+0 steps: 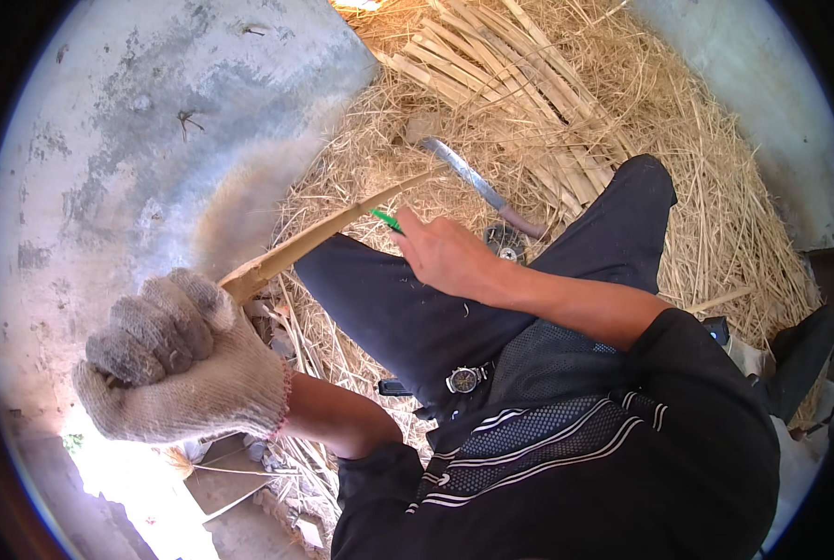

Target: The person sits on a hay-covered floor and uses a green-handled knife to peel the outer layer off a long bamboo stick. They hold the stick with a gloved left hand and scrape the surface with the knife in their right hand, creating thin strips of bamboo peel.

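Note:
My left hand (183, 364), in a grey-white knitted glove, is closed round the thick end of a long split bamboo strip (295, 247). The strip slants up and to the right, across the front of my knee, and tapers toward its far end. My bare right hand (449, 257) is closed on a small green tool (386, 221), whose tip points at the strip's edge about midway along. Most of the tool is hidden by my fingers, and I cannot make out its blade.
A machete (468, 173) with a wooden handle lies on the straw (715, 187) beyond my right hand. Behind it rests a bundle of split bamboo strips (529, 89). A dark round metal object (505, 245) sits between my legs. A wristwatch (463, 379) shows near my waist. A stained pale wall (155, 140) stands left.

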Motion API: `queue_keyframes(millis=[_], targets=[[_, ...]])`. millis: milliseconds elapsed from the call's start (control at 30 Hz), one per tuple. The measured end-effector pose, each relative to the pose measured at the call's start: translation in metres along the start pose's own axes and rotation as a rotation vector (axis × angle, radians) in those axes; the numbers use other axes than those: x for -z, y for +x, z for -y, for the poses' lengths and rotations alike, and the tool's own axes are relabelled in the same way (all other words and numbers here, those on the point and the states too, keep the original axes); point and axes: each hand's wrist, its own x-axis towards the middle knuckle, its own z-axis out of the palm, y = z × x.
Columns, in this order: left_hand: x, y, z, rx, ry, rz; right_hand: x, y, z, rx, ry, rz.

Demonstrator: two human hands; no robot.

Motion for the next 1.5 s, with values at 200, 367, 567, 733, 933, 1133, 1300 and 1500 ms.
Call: queue_keyframes(millis=[200, 367, 567, 733, 933, 1133, 1300, 1500], targets=[[-0.007, 0.0, 0.008, 0.016, -0.061, 0.099, -0.006, 0.013, -0.12, -0.219, -0.248, 0.003], [-0.004, -0.005, 0.003, -0.013, -0.022, 0.039, -0.001, 0.011, -0.044, -0.176, -0.044, 0.097], [-0.018, -0.007, 0.005, -0.001, 0.044, -0.046, -0.017, 0.017, -0.122, -0.289, -0.27, 0.054], [-0.004, -0.009, 0.003, -0.001, -0.004, -0.022, -0.001, 0.028, -0.061, -0.255, -0.04, 0.13], [-0.011, -0.011, 0.0, 0.052, -0.1, 0.19, -0.034, 0.006, -0.218, -0.444, -0.414, 0.06], [-0.022, 0.002, 0.01, -0.032, 0.027, 0.088, -0.012, 0.013, -0.193, -0.612, -0.245, -0.054], [-0.02, 0.002, 0.012, -0.056, 0.006, 0.131, 0.008, 0.021, -0.109, -0.196, 0.109, -0.108], [-0.019, -0.006, 0.01, 0.012, -0.131, 0.208, 0.003, 0.011, -0.108, -0.257, 0.027, -0.007]])
